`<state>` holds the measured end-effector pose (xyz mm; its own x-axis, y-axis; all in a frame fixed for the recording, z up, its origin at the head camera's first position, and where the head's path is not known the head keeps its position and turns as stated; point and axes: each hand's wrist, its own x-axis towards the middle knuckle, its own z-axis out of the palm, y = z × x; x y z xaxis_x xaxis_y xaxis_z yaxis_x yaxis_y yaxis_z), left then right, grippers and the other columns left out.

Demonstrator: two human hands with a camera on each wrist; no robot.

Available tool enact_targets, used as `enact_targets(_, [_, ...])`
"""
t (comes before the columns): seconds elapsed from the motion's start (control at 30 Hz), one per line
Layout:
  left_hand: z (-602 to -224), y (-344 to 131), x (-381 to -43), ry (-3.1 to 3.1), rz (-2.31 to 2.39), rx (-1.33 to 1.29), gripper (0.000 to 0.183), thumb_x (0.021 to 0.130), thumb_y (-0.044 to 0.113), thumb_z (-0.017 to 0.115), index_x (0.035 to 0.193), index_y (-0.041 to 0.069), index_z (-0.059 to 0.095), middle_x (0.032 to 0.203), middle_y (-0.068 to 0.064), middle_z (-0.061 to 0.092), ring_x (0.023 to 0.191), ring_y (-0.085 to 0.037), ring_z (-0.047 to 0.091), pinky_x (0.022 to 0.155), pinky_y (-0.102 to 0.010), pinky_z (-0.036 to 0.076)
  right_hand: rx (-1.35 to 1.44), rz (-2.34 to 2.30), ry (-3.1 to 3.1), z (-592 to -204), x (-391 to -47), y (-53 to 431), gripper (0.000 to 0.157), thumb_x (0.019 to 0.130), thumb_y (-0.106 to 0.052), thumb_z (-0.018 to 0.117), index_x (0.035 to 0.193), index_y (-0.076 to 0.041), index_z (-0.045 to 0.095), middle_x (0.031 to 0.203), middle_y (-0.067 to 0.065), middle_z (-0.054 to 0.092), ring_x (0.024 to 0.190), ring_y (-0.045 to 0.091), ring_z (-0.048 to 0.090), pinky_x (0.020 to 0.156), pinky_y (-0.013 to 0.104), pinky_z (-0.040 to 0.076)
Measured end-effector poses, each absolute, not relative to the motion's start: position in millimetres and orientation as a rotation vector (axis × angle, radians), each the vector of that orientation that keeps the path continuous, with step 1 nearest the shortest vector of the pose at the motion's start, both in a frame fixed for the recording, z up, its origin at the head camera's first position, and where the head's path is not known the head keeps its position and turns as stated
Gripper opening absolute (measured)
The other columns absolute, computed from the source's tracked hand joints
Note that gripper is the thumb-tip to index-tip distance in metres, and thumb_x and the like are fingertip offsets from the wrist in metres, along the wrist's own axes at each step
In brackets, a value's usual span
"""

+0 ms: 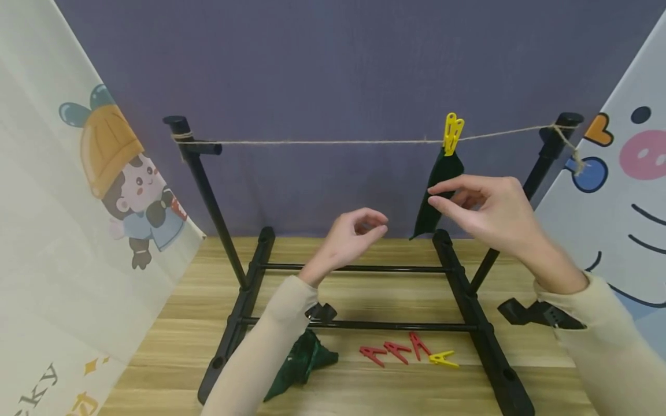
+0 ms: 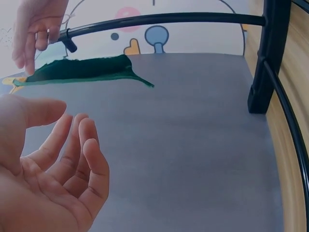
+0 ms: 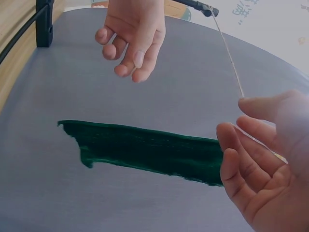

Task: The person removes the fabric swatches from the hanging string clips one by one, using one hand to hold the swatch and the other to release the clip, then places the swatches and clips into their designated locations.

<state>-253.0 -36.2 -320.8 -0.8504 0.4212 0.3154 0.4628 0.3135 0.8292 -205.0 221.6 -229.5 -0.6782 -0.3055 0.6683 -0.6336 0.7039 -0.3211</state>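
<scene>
A dark green cloth (image 1: 438, 184) hangs lengthwise from a thin string (image 1: 322, 141), held there by a yellow clothespin (image 1: 451, 134) at its top. My right hand (image 1: 486, 214) hovers in front of the cloth, thumb and index finger apart with nothing between them. To its left, below the string, my left hand (image 1: 356, 237) is in the air with loosely bent fingers and holds nothing. In the left wrist view the cloth (image 2: 87, 70) lies beyond the left fingertips. A second green cloth (image 1: 302, 361) lies crumpled on the wooden table, partly hidden by my left sleeve.
The string is tied between two posts of a black frame (image 1: 208, 208) standing on the table (image 1: 171, 346). Several red clothespins (image 1: 397, 351) and a yellow one (image 1: 444, 359) lie near the front crossbar (image 1: 395, 327). A grey-blue backdrop (image 1: 312, 69) rises behind.
</scene>
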Motion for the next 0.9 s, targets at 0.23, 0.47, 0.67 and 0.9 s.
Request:
enact_targets(0.23, [-311.8, -21.6, -255.7, -2.498, -1.627, -0.854, 0.024, 0.101, 0.034, 0.063, 0.123, 0.023, 0.069, 0.118, 0.004, 0.071, 0.095, -0.016, 0.067, 0.077, -0.029, 0.055, 0.653, 0.774, -2.233, -214.5, -203.5, 221.0, 0.013, 0.091, -0.021, 0.079, 0.103, -0.023, 0.080, 0.068, -0.011, 0.068, 0.053, 0.000, 0.057, 0.045, 0.020, 0.035])
enact_targets(0.47, [-303.0, -8.6, -257.6, -2.439, -1.647, -0.850, 0.024, 0.101, 0.035, 0.064, 0.121, 0.023, 0.069, 0.118, 0.007, 0.071, 0.094, -0.014, 0.066, 0.076, -0.029, 0.056, 0.612, 0.841, -2.157, -201.1, -203.6, 222.2, 0.012, 0.090, -0.018, 0.079, 0.101, -0.018, 0.081, 0.076, -0.027, 0.067, 0.059, -0.003, 0.061, 0.047, 0.018, 0.035])
enact_targets(0.67, [-299.2, -4.1, -258.5, -2.413, -1.664, -0.860, 0.026, 0.101, 0.037, 0.063, 0.123, 0.024, 0.069, 0.120, 0.008, 0.070, 0.096, -0.009, 0.064, 0.079, -0.029, 0.056, 0.599, 0.895, -2.092, -193.2, -206.1, 222.8, 0.016, 0.090, -0.015, 0.078, 0.105, -0.014, 0.080, 0.085, -0.030, 0.069, 0.065, -0.007, 0.065, 0.056, 0.012, 0.044])
enact_targets(0.9, [-299.9, 0.7, -263.6, -2.422, -1.651, -0.867, 0.028, 0.102, 0.036, 0.062, 0.126, 0.022, 0.068, 0.122, 0.006, 0.070, 0.098, -0.007, 0.065, 0.081, -0.027, 0.056, 0.517, 0.945, -2.033, -178.3, -210.9, 223.8, 0.026, 0.091, -0.017, 0.077, 0.116, -0.013, 0.077, 0.093, -0.028, 0.070, 0.072, -0.008, 0.064, 0.065, 0.011, 0.047])
